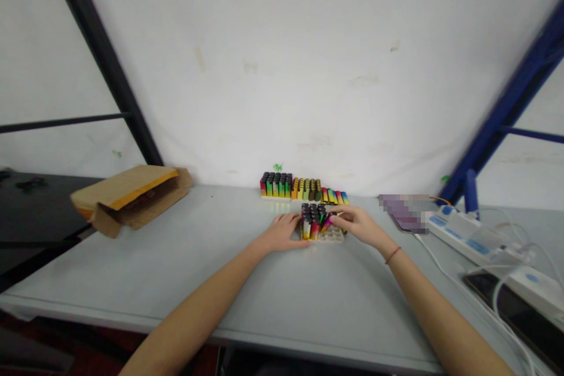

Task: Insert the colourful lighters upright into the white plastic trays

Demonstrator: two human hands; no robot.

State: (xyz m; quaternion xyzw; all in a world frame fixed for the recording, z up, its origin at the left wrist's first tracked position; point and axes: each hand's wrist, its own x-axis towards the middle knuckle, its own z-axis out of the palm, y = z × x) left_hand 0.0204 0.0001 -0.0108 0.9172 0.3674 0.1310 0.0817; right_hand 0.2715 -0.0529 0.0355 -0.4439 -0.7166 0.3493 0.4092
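A white tray (332, 238) with round pockets stands on the table, its left part filled with upright cigarette lighters (314, 229) with black tops. My left hand (284, 233) grips the tray's left side, thumb along the front edge and fingers towards the back. In my right hand (355, 222), between thumb and fingers, is a tilted purple and yellow lighter (326, 224) above the tray's right part. Bare pockets show at the front right of the tray. My right fingers partly hide the tray's back right corner.
Behind the tray, more lighters stand in rows: black-topped (275, 185), yellow-topped (306, 190), and several leaning colourful ones (335, 195). An open cardboard box (132, 197) lies left. A power strip (471, 241), white cables (445, 273) and a dark phone (515, 305) occupy the right.
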